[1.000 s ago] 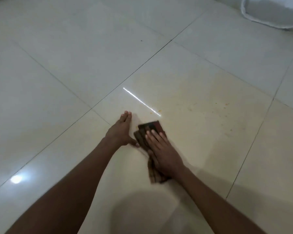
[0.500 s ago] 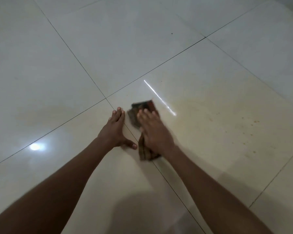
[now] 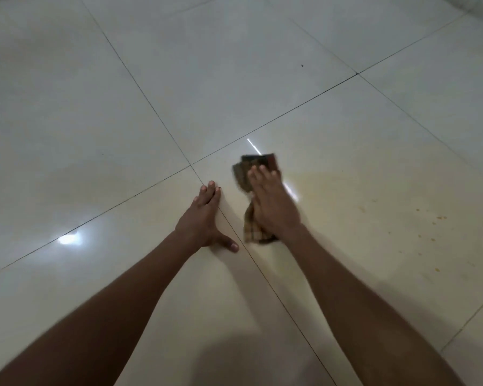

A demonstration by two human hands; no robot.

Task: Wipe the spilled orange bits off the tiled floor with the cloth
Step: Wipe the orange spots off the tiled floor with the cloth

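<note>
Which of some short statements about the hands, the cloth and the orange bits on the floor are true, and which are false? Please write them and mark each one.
1. The right hand presses flat on the cloth. True.
2. The left hand also holds the cloth. False: it rests flat on the bare tiled floor, apart from the cloth.
3. Orange bits lie on the floor to the right of the cloth. True.
4. The cloth covers the orange bits now. False: they lie uncovered, away from it.
5. The cloth is plain white. False: it is dark and brownish, with a checked pattern.
</note>
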